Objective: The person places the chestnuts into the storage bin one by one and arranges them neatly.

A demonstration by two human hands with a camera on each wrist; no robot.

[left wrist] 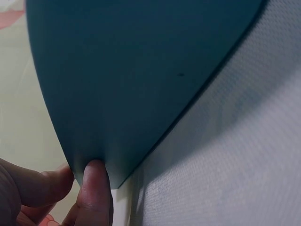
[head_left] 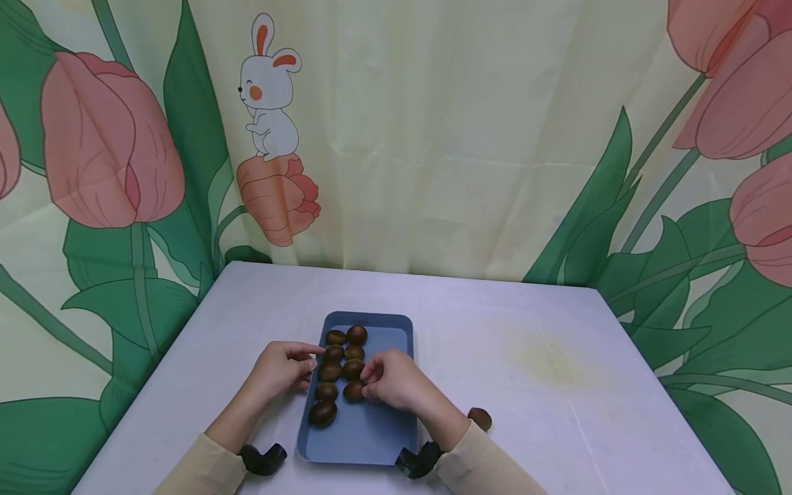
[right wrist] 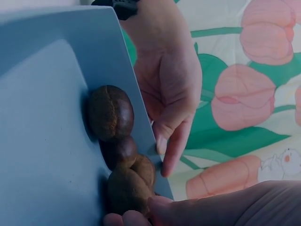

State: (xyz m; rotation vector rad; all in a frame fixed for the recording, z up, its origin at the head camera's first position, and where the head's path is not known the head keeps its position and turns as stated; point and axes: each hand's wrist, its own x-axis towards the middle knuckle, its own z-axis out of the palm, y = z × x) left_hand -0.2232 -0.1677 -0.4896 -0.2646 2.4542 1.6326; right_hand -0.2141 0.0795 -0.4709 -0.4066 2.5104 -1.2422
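Brown chestnuts (head_left: 323, 414) lie in two rough columns along the left and middle of a shallow blue tray (head_left: 383, 440). At the tray's left side, my left hand (head_left: 281, 368) holds the rim. In the left wrist view its fingertip (left wrist: 95, 188) lies against the outer wall. My right hand (head_left: 396, 381) reaches in over the tray, with thumb and finger at the lowest chestnut (head_left: 353, 392) of the right column. From the right wrist view, fingertips (right wrist: 160, 207) pinch a chestnut (right wrist: 128, 190); part of the grasp is hidden.
Another chestnut (head_left: 480, 419) lies on the white tablecloth (head_left: 526, 344), right of the tray beside my right wrist. Black straps with camera mounts (head_left: 264, 459) sit at both wrists. A printed curtain (head_left: 433, 137) hangs behind the table.
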